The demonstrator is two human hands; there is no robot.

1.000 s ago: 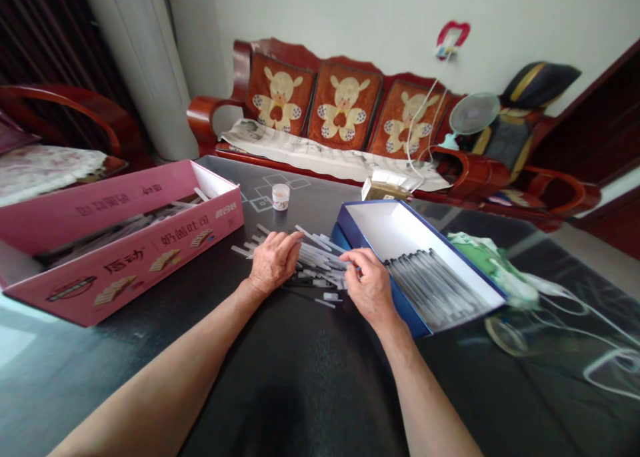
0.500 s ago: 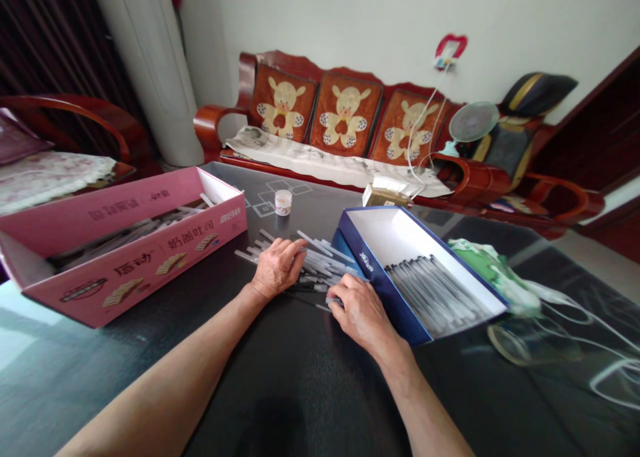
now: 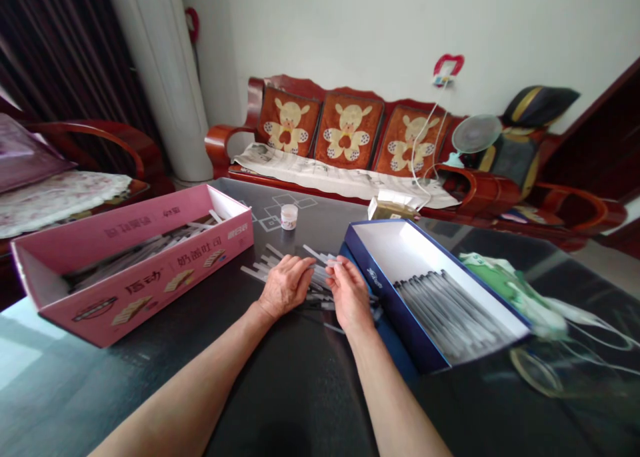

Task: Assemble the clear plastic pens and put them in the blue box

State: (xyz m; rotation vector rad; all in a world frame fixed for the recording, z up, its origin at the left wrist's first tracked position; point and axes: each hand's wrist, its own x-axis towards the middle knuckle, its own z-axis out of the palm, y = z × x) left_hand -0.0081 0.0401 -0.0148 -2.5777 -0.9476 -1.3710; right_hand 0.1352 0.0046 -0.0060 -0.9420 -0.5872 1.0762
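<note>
A loose pile of whitish, translucent pen barrels (image 3: pixel 260 267) lies on the dark table, mixed with darker pieces. Over the pile, my left hand (image 3: pixel 287 287) is closed, thumb against forefinger; whatever is in the pinch is too small to make out. My right hand (image 3: pixel 349 293) faces it a short way off, palm turned inward, its fingertips pinching what looks like a translucent pen barrel (image 3: pixel 331 263). Just right of that hand stands a blue box (image 3: pixel 387 297) with a white inside. Clear pens with black ends (image 3: pixel 445 310) lie side by side in it.
A long pink box (image 3: pixel 175 280) holding more tubes stands at the left. Behind the pile is a small white cup (image 3: pixel 289 217). A tissue box (image 3: pixel 393 207) sits at the back. Green-and-white packaging (image 3: pixel 510 290) and white cables (image 3: pixel 595 323) lie right of the blue box.
My right hand has lifted from the table beside the blue box, turned palm inward and come up near my left hand. The whole view has shifted slightly.
</note>
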